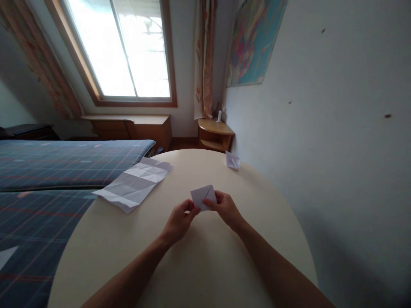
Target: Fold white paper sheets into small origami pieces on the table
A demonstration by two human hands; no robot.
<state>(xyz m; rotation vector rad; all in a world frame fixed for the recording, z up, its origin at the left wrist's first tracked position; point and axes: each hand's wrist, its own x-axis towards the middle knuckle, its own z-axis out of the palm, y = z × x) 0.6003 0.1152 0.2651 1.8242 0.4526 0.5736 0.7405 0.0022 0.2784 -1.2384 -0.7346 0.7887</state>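
Note:
A small folded square of white paper (199,196) is held between my two hands, a little above the round table (205,265). A dark diagonal crease or slit runs across its face. My left hand (180,219) pinches its lower left corner between thumb and fingers. On the other side, my right hand (226,208) grips the right edge, its thumb lying on the front and the fingers partly hidden behind. Creased white sheets (136,182) lie at the table's left edge. A second folded paper piece (233,161) stands near the far right edge.
A bed with a plaid cover (48,222) adjoins the table on the left. To the right rises a white wall (346,141). Beyond the table are a wooden corner shelf (215,126), a low desk (150,122) and a bright window (118,51).

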